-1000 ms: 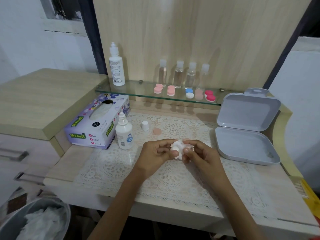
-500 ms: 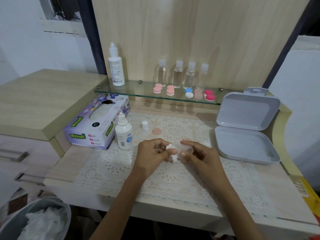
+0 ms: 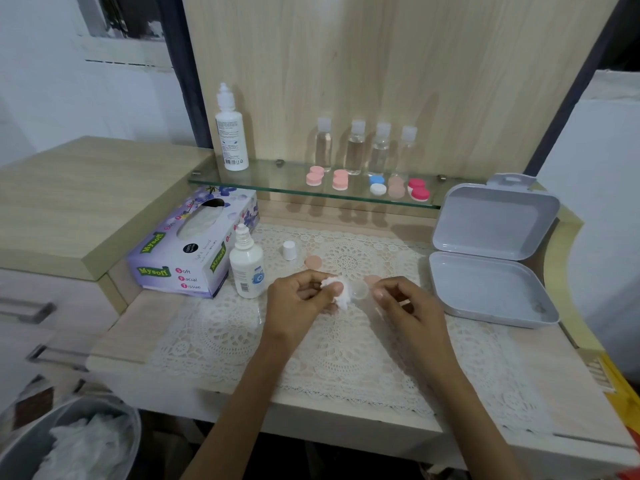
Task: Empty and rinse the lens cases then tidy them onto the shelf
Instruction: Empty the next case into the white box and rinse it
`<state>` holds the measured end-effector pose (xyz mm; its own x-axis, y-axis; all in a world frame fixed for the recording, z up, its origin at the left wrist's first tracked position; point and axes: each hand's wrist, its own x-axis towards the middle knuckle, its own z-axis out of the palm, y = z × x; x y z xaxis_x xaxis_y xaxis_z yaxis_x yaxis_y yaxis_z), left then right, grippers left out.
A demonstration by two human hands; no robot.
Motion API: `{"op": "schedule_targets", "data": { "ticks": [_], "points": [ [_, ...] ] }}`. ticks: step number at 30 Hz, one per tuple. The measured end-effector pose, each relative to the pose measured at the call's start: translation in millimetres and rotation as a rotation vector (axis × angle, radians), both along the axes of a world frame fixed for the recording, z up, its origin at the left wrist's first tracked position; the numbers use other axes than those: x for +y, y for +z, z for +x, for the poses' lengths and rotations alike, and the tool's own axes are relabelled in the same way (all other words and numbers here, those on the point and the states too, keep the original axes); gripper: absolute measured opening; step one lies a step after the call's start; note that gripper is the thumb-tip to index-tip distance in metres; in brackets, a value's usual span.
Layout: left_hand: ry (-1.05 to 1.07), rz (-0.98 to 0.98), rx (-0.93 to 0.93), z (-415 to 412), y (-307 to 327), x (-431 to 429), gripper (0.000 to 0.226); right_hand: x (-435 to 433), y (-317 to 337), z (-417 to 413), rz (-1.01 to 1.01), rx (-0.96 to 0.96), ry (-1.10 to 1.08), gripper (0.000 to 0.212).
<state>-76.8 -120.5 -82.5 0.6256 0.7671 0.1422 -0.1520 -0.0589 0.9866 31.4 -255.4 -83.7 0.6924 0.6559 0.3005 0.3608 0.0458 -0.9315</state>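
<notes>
My left hand point(image 3: 304, 299) pinches a crumpled white tissue point(image 3: 337, 294) against the left end of a clear lens case point(image 3: 360, 289) low over the lace mat point(image 3: 221, 341). My right hand point(image 3: 405, 306) hovers just right of the case with loosely curled fingers. A small gap shows between its fingertips and the case. Two pink caps lie on the mat, one point(image 3: 313, 261) behind my left hand and one point(image 3: 372, 280) behind the case. Several capped lens cases, pink point(image 3: 314, 176), blue and white point(image 3: 377, 185) and red point(image 3: 419, 190), sit on the glass shelf point(image 3: 277, 183).
A small uncapped solution bottle point(image 3: 246, 268) stands left of my left hand, its white cap point(image 3: 289, 250) beside it. Left of those is a tissue box point(image 3: 194, 244). An open grey plastic box point(image 3: 491, 268) lies at right. Bottles line the shelf. A bin point(image 3: 69, 441) holds used tissues below left.
My hands have drawn apart. The right hand let go of the clear case and shifted right, while the left hand keeps the tissue at the case.
</notes>
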Motion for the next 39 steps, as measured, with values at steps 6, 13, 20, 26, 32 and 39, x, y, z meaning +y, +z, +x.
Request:
{"op": "schedule_targets", "data": {
  "ticks": [6, 13, 20, 26, 32, 39],
  "points": [
    [0.106, 0.016, -0.049, 0, -4, 3, 0.019, 8, -18, 13, -0.198, -0.251, -0.048, 0.012],
    [0.102, 0.026, -0.053, 0, -6, 4, 0.025, 8, -16, 14, -0.225, -0.398, -0.074, 0.018],
    [0.139, 0.055, -0.011, 0, -7, 5, 0.032, 8, -18, 13, -0.232, -0.34, -0.035, 0.018],
    [0.178, 0.06, -0.03, -1, -5, 2, 0.033, 7, -15, 13, -0.225, -0.376, -0.034, 0.02],
    [0.341, 0.371, -0.087, -4, -1, 2, 0.04, 6, -14, 12, -0.224, -0.376, -0.039, 0.019],
    [0.182, 0.277, -0.06, -15, 1, -7, 0.037, 4, -10, 5, -0.206, -0.513, -0.043, 0.029]
  ]
}}
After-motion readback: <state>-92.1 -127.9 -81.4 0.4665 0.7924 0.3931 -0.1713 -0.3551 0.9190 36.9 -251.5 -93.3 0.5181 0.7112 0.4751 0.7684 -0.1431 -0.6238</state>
